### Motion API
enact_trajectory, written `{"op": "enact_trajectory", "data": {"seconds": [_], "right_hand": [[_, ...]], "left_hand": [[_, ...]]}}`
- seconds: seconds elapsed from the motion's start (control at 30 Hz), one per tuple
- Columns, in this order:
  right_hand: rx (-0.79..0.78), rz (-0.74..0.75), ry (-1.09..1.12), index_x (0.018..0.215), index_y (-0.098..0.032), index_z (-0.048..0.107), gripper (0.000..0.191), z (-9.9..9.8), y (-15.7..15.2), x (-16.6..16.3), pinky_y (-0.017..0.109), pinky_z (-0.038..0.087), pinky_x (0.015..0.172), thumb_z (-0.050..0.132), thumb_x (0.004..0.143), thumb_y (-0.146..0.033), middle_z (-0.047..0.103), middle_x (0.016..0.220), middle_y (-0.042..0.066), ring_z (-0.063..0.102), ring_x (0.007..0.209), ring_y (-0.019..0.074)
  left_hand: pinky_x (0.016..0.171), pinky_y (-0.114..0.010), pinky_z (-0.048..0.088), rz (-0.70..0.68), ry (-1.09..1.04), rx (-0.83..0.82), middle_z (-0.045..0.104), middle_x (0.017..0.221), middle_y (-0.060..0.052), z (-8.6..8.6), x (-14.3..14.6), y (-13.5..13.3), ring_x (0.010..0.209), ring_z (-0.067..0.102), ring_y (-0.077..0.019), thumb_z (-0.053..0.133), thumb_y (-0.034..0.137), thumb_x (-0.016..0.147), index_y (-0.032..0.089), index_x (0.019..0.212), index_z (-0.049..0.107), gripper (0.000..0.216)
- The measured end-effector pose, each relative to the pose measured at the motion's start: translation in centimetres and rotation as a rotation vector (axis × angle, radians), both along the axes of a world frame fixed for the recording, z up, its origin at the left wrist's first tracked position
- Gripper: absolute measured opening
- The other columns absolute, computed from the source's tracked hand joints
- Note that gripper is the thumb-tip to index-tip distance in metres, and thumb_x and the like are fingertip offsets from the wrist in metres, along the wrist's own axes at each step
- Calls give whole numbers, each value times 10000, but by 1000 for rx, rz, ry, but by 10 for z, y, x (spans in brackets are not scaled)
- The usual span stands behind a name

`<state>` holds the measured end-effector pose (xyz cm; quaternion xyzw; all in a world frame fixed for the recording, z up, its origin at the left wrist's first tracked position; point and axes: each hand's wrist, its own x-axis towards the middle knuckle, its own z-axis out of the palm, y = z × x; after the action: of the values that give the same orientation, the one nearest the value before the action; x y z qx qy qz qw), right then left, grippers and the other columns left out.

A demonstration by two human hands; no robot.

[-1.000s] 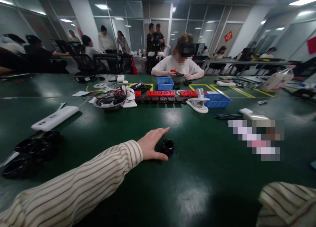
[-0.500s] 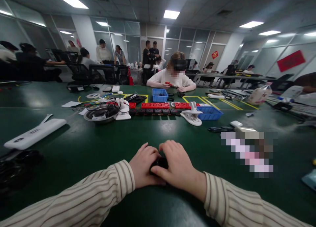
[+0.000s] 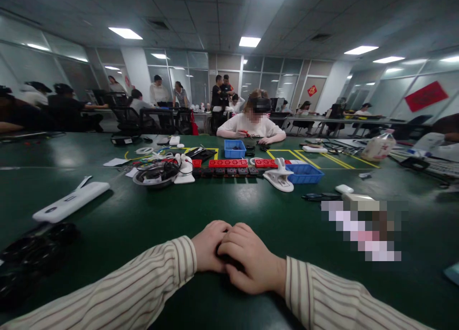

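Both hands meet above the green table point(image 3: 172, 215) in front of me. Curled inward at the left, my left hand point(image 3: 208, 246) wraps one side of a small black object point(image 3: 229, 260). From the other side my right hand point(image 3: 253, 259) covers it, fingers bent and overlapping the left fingertips. Only a dark sliver of the object shows between the hands, so its kind cannot be told. A white clip-shaped stand point(image 3: 279, 178) and red socket strips point(image 3: 228, 163) lie beyond the hands.
Left lie a long white device point(image 3: 71, 202) and black coiled parts point(image 3: 32, 258). A metal bowl point(image 3: 156, 181) holds cables; a blue bin point(image 3: 304, 174) stands behind the white stand. A beige box point(image 3: 360, 202) lies right. Opposite sits a person point(image 3: 251, 124) wearing a headset.
My right hand has closed further over the black object, its fingers now lower and more bent, hiding most of it. The camera view has tilted up slightly.
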<state>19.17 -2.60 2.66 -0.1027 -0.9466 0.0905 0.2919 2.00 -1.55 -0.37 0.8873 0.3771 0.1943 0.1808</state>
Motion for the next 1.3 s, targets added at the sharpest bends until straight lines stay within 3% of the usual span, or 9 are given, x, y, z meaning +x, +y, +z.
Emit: {"op": "enact_trajectory", "data": {"seconds": [0.13, 0.23, 0.43, 0.57, 0.77, 0.93, 1.03, 1.17, 1.3], "right_hand": [[-44, -202, 52, 915, -148, 496, 402, -1, -4, 0, 363, 334, 738, 418, 771, -516, 531, 875, 77, 445, 803, 200], [-59, -377, 8, 867, -149, 488, 503, -4, -8, -2, 360, 338, 712, 441, 726, -629, 509, 846, 72, 436, 765, 199], [-101, -492, -111, 844, -162, 481, 289, -4, -12, -5, 330, 350, 695, 538, 767, -435, 501, 852, 54, 438, 775, 188], [-128, -417, -111, 851, -155, 488, 161, -3, -10, -5, 325, 364, 708, 526, 766, -286, 509, 853, 59, 432, 777, 181], [-109, -186, -29, 979, -147, 503, 244, -2, -7, -1, 342, 362, 727, 468, 754, -235, 558, 933, 76, 444, 821, 193], [-113, 7, 31, 960, -145, 500, 333, -1, -6, 0, 362, 377, 775, 385, 647, -160, 559, 907, 83, 468, 871, 202], [-138, 36, 14, 993, -138, 488, 314, 1, -7, -1, 364, 370, 841, 411, 695, -200, 543, 976, 94, 452, 945, 206], [-171, -168, -54, 981, -142, 483, 280, 1, -11, -2, 363, 375, 822, 478, 796, -353, 512, 1002, 96, 433, 921, 206], [-179, -464, -123, 961, -147, 490, 284, 0, -14, -5, 370, 378, 761, 496, 809, -387, 493, 935, 79, 423, 850, 204]], "left_hand": [[921, -423, 356, -9, 5, 47, 537, 1049, -68, -2, 1, -4, 979, 481, -267, 677, 515, 574, 195, 1057, 522, 600], [995, -482, 260, 105, 45, 98, 530, 1055, -79, 2, 5, -13, 997, 478, -271, 668, 502, 575, 174, 1078, 477, 630], [1023, -497, 199, 196, 59, 103, 552, 973, -67, 11, 11, -25, 949, 501, -250, 702, 422, 539, 164, 990, 524, 549], [1023, -478, 210, 151, 21, 54, 558, 947, -54, 10, 8, -19, 946, 506, -235, 708, 320, 542, 163, 978, 553, 489], [875, -365, 408, -10, -48, -64, 539, 977, -49, 8, -1, -6, 910, 502, -227, 721, 272, 494, 168, 944, 576, 484], [905, -389, 375, -81, 10, -21, 533, 985, -44, 1, -4, -2, 932, 490, -246, 718, 287, 494, 176, 980, 581, 517], [935, -403, 355, -82, -13, 19, 526, 1046, -66, -2, -4, -3, 983, 476, -262, 727, 370, 502, 171, 1073, 533, 635], [988, -456, 294, -12, 5, 72, 525, 1087, -88, -2, 1, -11, 1025, 467, -276, 690, 533, 535, 172, 1097, 497, 696], [997, -495, 262, 149, 66, 70, 564, 994, -68, 4, 7, -16, 969, 504, -259, 686, 476, 554, 172, 1024, 523, 583]]}}
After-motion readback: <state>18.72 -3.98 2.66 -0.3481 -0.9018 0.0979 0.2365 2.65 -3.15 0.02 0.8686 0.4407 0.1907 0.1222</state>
